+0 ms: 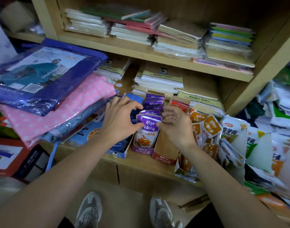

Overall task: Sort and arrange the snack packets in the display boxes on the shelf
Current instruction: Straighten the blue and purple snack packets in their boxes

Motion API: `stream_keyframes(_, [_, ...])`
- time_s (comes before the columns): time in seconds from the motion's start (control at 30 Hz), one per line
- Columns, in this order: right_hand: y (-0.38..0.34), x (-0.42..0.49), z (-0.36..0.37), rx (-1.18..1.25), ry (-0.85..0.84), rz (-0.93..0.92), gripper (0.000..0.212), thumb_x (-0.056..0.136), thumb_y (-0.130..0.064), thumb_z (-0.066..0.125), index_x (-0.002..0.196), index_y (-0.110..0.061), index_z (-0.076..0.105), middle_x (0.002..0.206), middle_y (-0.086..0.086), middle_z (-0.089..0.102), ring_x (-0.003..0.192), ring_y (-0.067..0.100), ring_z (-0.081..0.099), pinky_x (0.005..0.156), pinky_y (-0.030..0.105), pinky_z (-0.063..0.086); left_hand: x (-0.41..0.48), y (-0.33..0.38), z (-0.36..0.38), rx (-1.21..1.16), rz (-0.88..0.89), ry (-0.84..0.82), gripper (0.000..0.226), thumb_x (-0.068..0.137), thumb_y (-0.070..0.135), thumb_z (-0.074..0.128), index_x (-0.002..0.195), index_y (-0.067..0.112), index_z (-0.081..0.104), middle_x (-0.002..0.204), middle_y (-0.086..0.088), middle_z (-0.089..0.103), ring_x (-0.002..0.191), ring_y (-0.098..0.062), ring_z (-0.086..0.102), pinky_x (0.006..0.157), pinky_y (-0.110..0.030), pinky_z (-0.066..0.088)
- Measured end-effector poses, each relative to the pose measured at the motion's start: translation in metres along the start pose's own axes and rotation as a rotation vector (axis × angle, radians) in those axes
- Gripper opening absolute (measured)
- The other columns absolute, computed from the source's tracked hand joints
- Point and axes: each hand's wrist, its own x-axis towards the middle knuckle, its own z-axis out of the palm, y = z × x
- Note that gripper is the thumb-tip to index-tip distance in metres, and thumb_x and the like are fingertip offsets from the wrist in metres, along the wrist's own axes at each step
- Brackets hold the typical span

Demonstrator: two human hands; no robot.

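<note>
Left hand (122, 120) — right hand (176, 127) — packets (149, 129) (purple)

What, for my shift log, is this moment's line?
left hand, right hand: gripping front purple foil snack packets; in purple cardboard display box

Light wooden shelf unit (157, 54): one board runs above the left hand (120, 117), cabinet panels (141, 176) below it. Brown floor (124, 201) beneath. Dim light.
</note>
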Motion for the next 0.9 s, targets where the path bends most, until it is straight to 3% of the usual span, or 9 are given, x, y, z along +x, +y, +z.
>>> stream_keyframes(0.13, [0.003, 0.001, 0.006, -0.041, 0.042, -0.024, 0.043, 0.087, -0.011, 0.076, 0.127, -0.017, 0.061, 0.105, -0.007, 0.063, 0.084, 0.001, 0.063, 0.063, 0.01, 0.054, 0.0, -0.002, 0.0, -0.209, 0.008, 0.031, 0.015, 0.084, 0.025, 0.078, 0.098, 0.026, 0.075, 0.084, 0.014, 0.071, 0.087, -0.011, 0.061, 0.076, -0.034, 0.05])
stream_keyframes(0.33, [0.007, 0.008, 0.004, 0.074, -0.001, 0.069, 0.024, 0.087, -0.01, 0.076, 0.109, -0.013, 0.065, 0.083, -0.002, 0.07, 0.075, 0.017, 0.072, 0.065, 0.034, 0.063, 0.001, -0.004, -0.002, -0.337, -0.1, -0.064, 0.011, 0.087, 0.017, 0.075, 0.093, 0.026, 0.075, 0.083, 0.014, 0.071, 0.084, -0.002, 0.063, 0.07, -0.022, 0.049])
stream_keyframes(0.47, [0.009, 0.008, -0.001, 0.089, 0.015, 0.068, 0.015, 0.088, -0.008, 0.075, 0.098, -0.015, 0.067, 0.078, 0.002, 0.072, 0.07, 0.016, 0.072, 0.065, 0.032, 0.061, 0.003, 0.002, -0.004, -0.421, -0.196, -0.109, 0.013, 0.087, 0.018, 0.076, 0.092, 0.029, 0.074, 0.083, 0.016, 0.073, 0.083, 0.004, 0.067, 0.067, -0.008, 0.045])
stream_keyframes(0.6, [0.009, 0.003, -0.001, -0.163, 0.015, -0.02, 0.034, 0.086, -0.014, 0.077, 0.118, -0.017, 0.066, 0.1, -0.005, 0.067, 0.088, 0.008, 0.065, 0.07, 0.019, 0.054, 0.002, 0.006, -0.005, -0.15, -0.032, -0.011, 0.021, 0.08, 0.023, 0.082, 0.099, 0.027, 0.074, 0.086, 0.014, 0.072, 0.084, -0.005, 0.058, 0.073, -0.027, 0.051])
stream_keyframes(0.7, [0.005, 0.004, -0.003, -0.198, 0.046, -0.115, 0.044, 0.088, -0.008, 0.074, 0.129, -0.016, 0.063, 0.114, -0.001, 0.066, 0.088, 0.008, 0.065, 0.075, 0.024, 0.057, 0.003, 0.003, -0.003, -0.017, 0.146, -0.002, 0.041, 0.08, 0.022, 0.08, 0.119, 0.023, 0.072, 0.106, 0.007, 0.069, 0.096, -0.018, 0.054, 0.083, -0.032, 0.047])
stream_keyframes(0.8, [0.005, 0.007, -0.005, -0.223, 0.018, -0.146, 0.041, 0.09, -0.01, 0.073, 0.129, -0.018, 0.064, 0.116, -0.001, 0.066, 0.088, 0.004, 0.063, 0.074, 0.018, 0.055, 0.0, 0.003, 0.003, 0.034, 0.227, -0.001, 0.042, 0.083, 0.019, 0.078, 0.124, 0.024, 0.071, 0.111, 0.007, 0.068, 0.099, -0.019, 0.052, 0.084, -0.031, 0.044])
stream_keyframes(0.9, [0.007, 0.016, -0.005, -0.293, -0.016, -0.16, 0.038, 0.089, -0.014, 0.074, 0.126, -0.018, 0.066, 0.107, -0.004, 0.067, 0.079, -0.003, 0.057, 0.068, 0.007, 0.044, -0.002, 0.0, 0.008, 0.122, 0.178, -0.014, 0.048, 0.084, 0.027, 0.077, 0.131, 0.028, 0.067, 0.116, 0.004, 0.065, 0.104, -0.024, 0.048, 0.085, -0.042, 0.048])
